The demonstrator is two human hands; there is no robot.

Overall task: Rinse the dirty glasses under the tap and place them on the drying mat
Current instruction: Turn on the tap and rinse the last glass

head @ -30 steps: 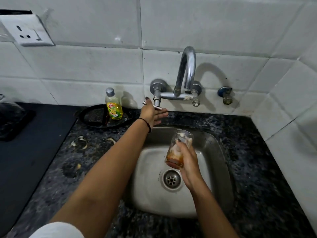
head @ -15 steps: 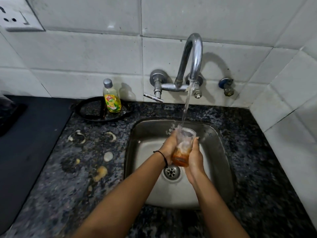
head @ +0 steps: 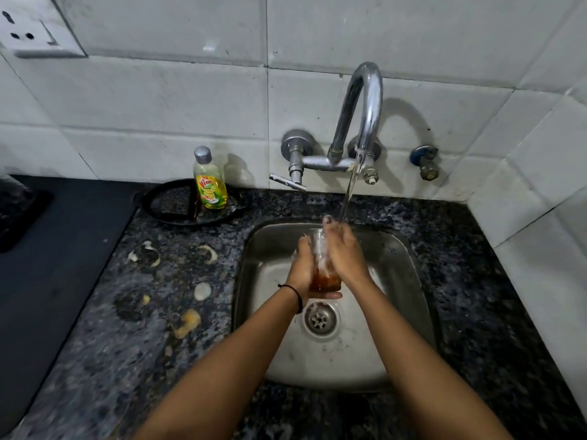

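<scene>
White wall tiles back a speckled dark granite counter with a steel sink set into it. From the head view, the tap runs a thin stream down onto the glass, which is held upright above the drain. The left hand wraps the glass's left side with fingers curled under its base; the right hand clasps the opposite side, fingertips near the rim. A dark mat lies well apart on the left, with a dish soap bottle behind the sink. Wet skin on wet glass could let it slip into the steel basin and crack; the stream striking the rim may also splash outward. Its clear walls look filmy, with brownish-orange residue pooled at the bottom.
</scene>
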